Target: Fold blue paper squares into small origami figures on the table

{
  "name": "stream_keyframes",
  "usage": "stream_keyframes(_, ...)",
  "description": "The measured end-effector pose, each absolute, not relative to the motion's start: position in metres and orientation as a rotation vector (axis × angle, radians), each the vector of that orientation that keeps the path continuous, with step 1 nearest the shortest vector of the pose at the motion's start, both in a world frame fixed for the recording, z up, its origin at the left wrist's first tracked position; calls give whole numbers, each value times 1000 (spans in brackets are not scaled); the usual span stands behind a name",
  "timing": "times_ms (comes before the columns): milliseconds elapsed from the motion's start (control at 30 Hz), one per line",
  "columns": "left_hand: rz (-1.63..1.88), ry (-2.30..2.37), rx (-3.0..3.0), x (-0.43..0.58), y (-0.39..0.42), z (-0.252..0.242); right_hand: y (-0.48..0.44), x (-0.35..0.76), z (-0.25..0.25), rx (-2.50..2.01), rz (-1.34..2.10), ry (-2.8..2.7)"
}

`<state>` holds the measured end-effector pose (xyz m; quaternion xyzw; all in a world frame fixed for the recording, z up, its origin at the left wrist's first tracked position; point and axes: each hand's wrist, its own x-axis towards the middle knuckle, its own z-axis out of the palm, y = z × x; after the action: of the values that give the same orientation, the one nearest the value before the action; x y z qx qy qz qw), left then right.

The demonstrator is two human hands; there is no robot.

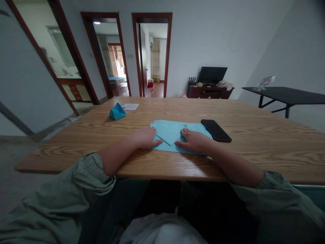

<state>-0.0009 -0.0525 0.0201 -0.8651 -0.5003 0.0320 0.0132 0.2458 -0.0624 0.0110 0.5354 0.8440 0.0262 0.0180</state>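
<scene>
The pale blue folded paper sheet [175, 134] looks smooth and matt, with crisp creases. The small teal folded paper model [117, 113] is equally dull. The honey-brown wooden tabletop [261, 152] shows streaked grain under a soft satin sheen. The flat black smartphone [216, 130] is glossy. The grey-green gathered cloth sleeve [86, 173] looks soft, crinkled and matt.

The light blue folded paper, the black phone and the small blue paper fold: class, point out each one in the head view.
Light blue folded paper [169, 133], head view, point on the triangular flap.
Black phone [216, 130], head view, point on the middle of its upper face.
Small blue paper fold [117, 113], head view, point on its front side.
</scene>
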Motion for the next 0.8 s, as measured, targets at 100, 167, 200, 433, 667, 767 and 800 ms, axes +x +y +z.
stream_keyframes(100,49,-1559,-2734,-10,-44,27,-62,248,14,1656,60,2665)
stream_keyframes(167,-9,-1542,-2785,-17,-36,28,-62,249,17,1642,65,2695)
stream_keyframes(200,-54,-1533,-2806,-20,-32,27,-62,249,18,1637,67,2710)
stream_keyframes(433,-264,-1511,-2803,-21,-23,18,-64,247,22,1696,93,2754)
stream_keyframes(667,-283,-1435,-2776,-20,-24,17,-59,251,18,1586,81,2911)
stream_keyframes(767,-300,-1448,-2758,-19,-25,17,-55,255,14,1624,24,2932)
stream_keyframes(800,-314,-1448,-2757,-19,-26,17,-54,256,12,1652,13,2933)
